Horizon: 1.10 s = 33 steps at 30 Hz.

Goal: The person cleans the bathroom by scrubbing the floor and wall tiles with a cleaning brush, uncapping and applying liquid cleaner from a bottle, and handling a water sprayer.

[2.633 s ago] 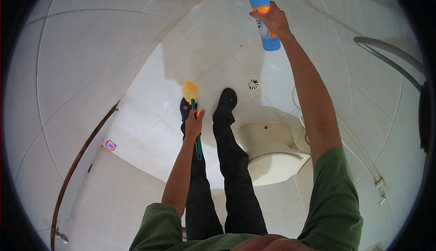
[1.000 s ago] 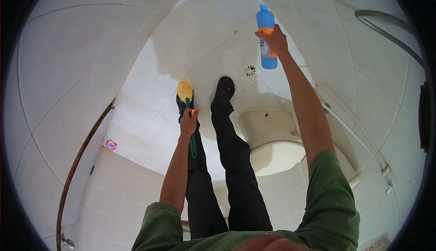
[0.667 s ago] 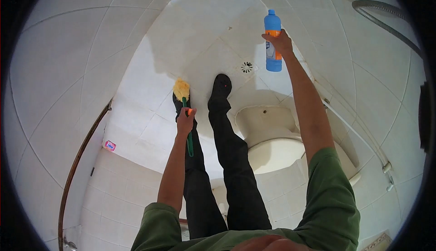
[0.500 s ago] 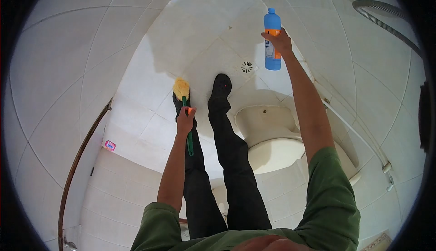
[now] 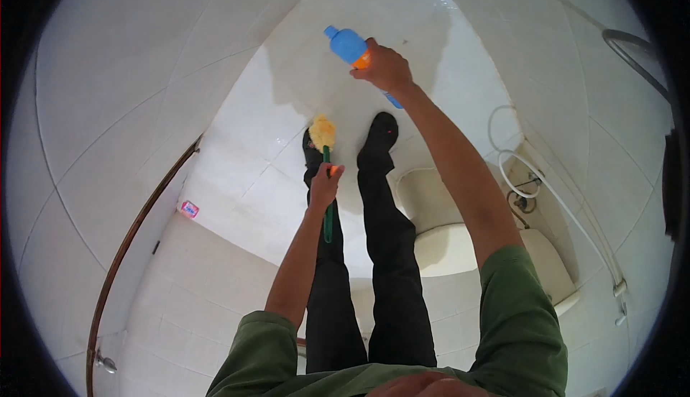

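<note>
My right hand (image 5: 387, 68) is wrapped round a blue plastic bottle (image 5: 348, 45) with an orange label. The bottle is tilted, its neck pointing up and to the left over the tiled floor, and my fingers hide part of the label. Lower down, my left hand (image 5: 325, 187) is closed on the green handle of a toilet brush (image 5: 323, 134) with fluffy yellow bristles. The brush head appears over my left shoe. Beside the left thumb and fingers shows a small orange piece (image 5: 333, 171), too small to name surely.
A white toilet (image 5: 442, 250) stands to the right of my legs, with a white hose (image 5: 528, 194) near the right wall. A small pink packet (image 5: 189, 209) lies at the left. A brown-edged door (image 5: 136, 239) is on the left; a metal shower hose (image 5: 636, 59) hangs upper right.
My right hand has brought the bottle to the left and tipped it from upright to slanting. The view has shifted, so the brush and legs appear further right. Both grips stay closed.
</note>
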Available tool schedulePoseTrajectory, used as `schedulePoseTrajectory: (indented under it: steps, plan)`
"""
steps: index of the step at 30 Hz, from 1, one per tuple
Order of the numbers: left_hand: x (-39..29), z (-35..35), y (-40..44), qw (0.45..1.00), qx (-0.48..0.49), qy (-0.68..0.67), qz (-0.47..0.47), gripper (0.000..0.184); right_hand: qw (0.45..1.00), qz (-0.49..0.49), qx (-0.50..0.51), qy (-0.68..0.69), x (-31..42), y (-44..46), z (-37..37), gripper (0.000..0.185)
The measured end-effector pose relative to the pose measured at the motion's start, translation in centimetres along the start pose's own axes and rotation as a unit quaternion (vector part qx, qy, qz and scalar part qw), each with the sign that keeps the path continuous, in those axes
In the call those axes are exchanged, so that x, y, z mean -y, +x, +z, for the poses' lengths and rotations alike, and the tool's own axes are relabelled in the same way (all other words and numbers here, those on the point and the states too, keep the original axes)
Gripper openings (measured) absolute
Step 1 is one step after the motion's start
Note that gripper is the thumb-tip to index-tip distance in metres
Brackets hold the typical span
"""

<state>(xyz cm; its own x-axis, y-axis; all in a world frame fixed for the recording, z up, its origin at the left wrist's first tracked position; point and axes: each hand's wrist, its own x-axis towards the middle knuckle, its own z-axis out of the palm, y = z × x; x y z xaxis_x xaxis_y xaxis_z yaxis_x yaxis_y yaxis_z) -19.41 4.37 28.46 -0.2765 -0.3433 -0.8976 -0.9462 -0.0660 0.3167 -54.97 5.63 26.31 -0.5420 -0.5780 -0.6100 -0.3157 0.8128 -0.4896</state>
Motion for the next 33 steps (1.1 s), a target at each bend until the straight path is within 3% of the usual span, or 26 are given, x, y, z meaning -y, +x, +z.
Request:
schedulePoseTrajectory:
  steps: [4,5,7,12,16,18,21,26,28,30,33]
  plan:
    - [1.9,0.3,0.2,1.000,-0.012,0.002,0.012,0.051,0.998,-0.026,0.033,-0.053,5.0,0.4,4.3,0.066]
    - [1.0,-0.3,-0.2,0.998,0.023,0.000,-0.052,0.049,0.996,-0.031,0.037,-0.070,5.8,0.3,4.9,0.066]
    - [1.5,-0.5,-0.3,0.999,0.014,0.004,-0.041,0.048,0.994,-0.028,0.049,-0.097,7.0,0.0,5.7,0.065]
    - [4.9,-0.3,0.9,0.998,-0.033,0.017,0.055,0.044,0.997,-0.019,0.013,-0.075,6.8,-1.0,6.1,0.068]
    - [4.1,-1.4,0.5,0.998,-0.024,0.013,0.060,0.043,0.999,-0.004,-0.022,-0.026,4.8,-2.6,5.6,0.069]
    - [3.5,-2.1,0.3,0.998,-0.010,0.009,0.067,0.043,0.995,-0.032,-0.086,0.039,3.7,-4.4,5.4,0.070]
    - [1.3,-3.5,-0.8,0.989,-0.025,0.038,0.137,0.042,0.977,-0.044,-0.156,0.139,2.3,-7.3,4.9,0.071]
    - [-5.0,-5.4,-4.3,0.934,-0.121,-0.040,0.334,0.038,0.944,-0.004,-0.238,0.230,0.9,-13.8,3.6,0.075]
    - [-9.9,-7.1,-7.9,0.938,-0.111,-0.079,0.318,0.037,0.925,-0.015,-0.279,0.259,0.5,-17.5,3.8,0.074]
    - [-15.6,-8.8,-12.9,0.965,-0.065,-0.116,0.224,0.037,0.928,-0.010,-0.278,0.247,1.1,-21.3,3.2,0.074]
    - [-20.3,-9.3,-17.3,0.961,-0.016,-0.075,0.266,0.037,0.939,-0.005,-0.266,0.219,2.1,-27.2,1.5,0.074]
